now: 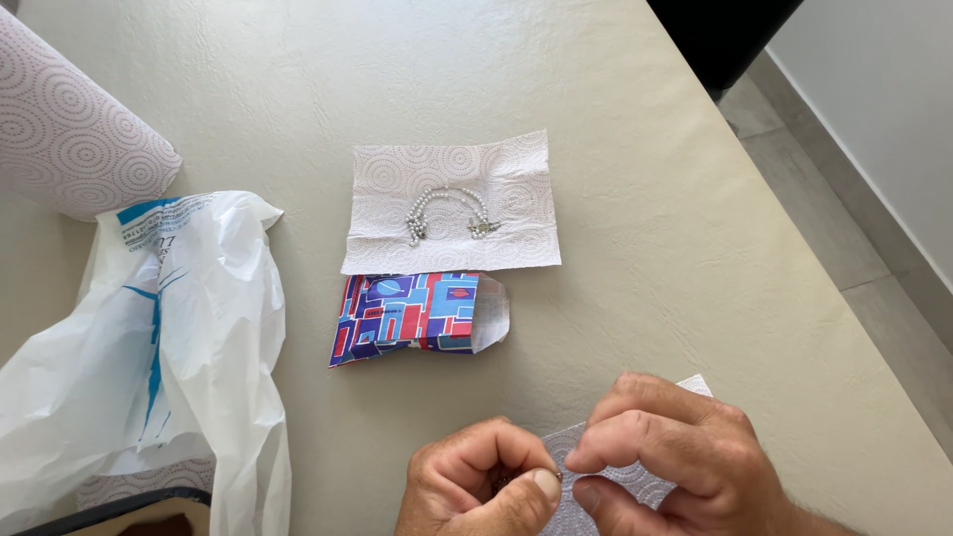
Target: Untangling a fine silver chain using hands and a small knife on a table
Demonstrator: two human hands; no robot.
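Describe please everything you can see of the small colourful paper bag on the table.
The paper bag is a small flat envelope-like pouch printed with blue, red and white geometric shapes. It lies flat on the beige table, its white flap open at the right end. Its upper edge meets the paper towel sheet holding a bead bracelet. Neither hand touches it.

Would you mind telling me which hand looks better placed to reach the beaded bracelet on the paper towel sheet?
Probably the left hand: it sits more nearly below the beaded bracelet on the paper towel sheet. The right hand lies farther off and rests on another paper piece. Both hands seem pinched on something small.
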